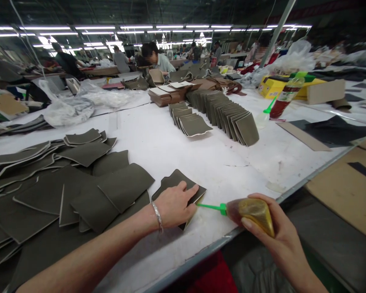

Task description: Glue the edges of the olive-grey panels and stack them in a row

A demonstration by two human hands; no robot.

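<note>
A dark olive leather-like panel (pixel 177 179) lies on the white table near its front edge. My left hand (pixel 173 205), with a silver bracelet at the wrist, rests on this panel, index finger stretched out and thumb apart from it. In my right hand (pixel 277 228) is a glue bottle (pixel 248 211) with amber contents, tilted sideways. Its long green nozzle (pixel 212 206) points left, the tip at the panel's right edge close to my left thumb. A yellowish strip shows along that edge. The panel's lower part is partly hidden under my left hand.
Loose olive panels (pixel 110 191) pile up on the left. Farther back stand a fanned row of panels (pixel 222 114) and a brown stack (pixel 166 93). At right are a bottle with dark red contents (pixel 285 97), a yellow box (pixel 268 86) and black sheets (pixel 338 130). People work behind.
</note>
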